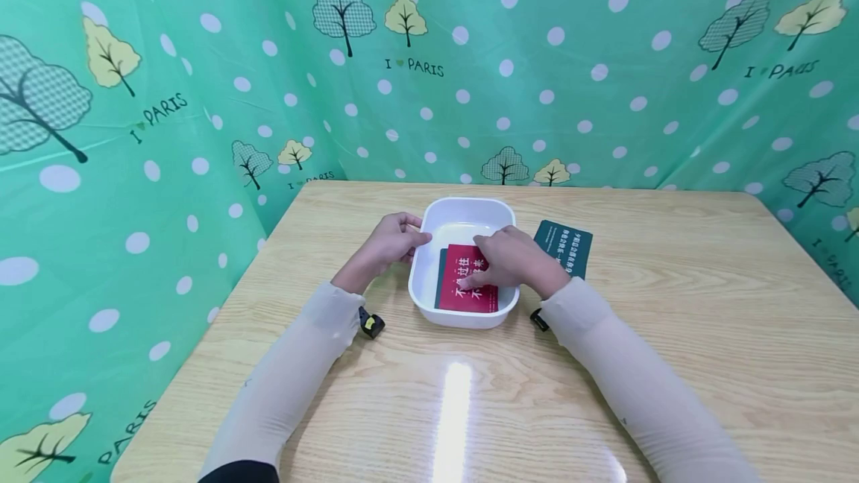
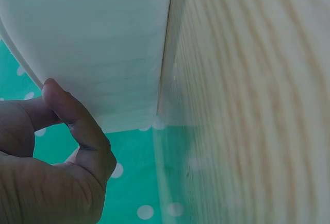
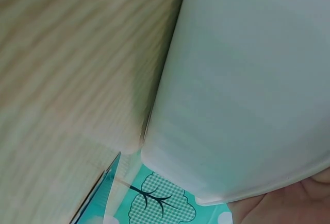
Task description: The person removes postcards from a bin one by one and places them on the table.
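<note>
A white plastic basin stands on the wooden table between both hands. My left hand pinches its left rim, thumb over the edge and fingers outside; the left wrist view shows a fingertip at the rim of the basin wall. Inside, a red card with white characters lies over a dark green card, which shows along its left side. My right hand reaches over the right rim, thumb and forefinger spread, thumb touching the red card's face. Its other fingers are hidden.
Another dark green card with white writing lies right of the basin, partly behind the right wrist. The wooden table extends to both sides. A green polka-dot curtain with trees hangs behind and to the left.
</note>
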Tool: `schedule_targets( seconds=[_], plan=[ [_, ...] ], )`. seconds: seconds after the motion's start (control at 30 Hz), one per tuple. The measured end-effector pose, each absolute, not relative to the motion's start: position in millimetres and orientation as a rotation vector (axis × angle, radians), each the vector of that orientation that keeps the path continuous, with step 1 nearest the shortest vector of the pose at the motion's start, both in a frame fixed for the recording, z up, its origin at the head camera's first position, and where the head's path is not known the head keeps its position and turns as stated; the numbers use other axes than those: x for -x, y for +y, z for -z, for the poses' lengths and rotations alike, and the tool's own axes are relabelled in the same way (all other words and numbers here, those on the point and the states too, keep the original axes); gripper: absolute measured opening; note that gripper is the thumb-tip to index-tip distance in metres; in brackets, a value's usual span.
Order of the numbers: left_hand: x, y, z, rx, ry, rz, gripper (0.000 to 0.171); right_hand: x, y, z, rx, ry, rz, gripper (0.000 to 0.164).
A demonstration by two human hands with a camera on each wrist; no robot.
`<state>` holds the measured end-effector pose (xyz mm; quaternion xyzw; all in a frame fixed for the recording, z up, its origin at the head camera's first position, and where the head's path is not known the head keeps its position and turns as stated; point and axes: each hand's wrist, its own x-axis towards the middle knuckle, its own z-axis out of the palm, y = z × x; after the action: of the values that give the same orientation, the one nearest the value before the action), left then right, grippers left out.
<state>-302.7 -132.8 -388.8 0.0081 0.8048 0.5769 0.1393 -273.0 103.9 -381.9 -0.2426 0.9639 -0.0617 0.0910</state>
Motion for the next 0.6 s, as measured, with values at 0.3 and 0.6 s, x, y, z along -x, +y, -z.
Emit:
schedule_targets(
  seconds=[0.3, 0.6],
  plan=[
    [303.8, -133.2, 390.0, -0.036, 2.331, -1.672, 0.031, 272.5, 102.0, 381.8, 0.744, 2.860, 0.076, 0.105],
    [302.8, -132.9, 388.9, -0.027, 2.335, -1.663, 0.031, 272.4, 100.3, 380.7, 0.736, 2.846, 0.114, 0.102]
  ],
)
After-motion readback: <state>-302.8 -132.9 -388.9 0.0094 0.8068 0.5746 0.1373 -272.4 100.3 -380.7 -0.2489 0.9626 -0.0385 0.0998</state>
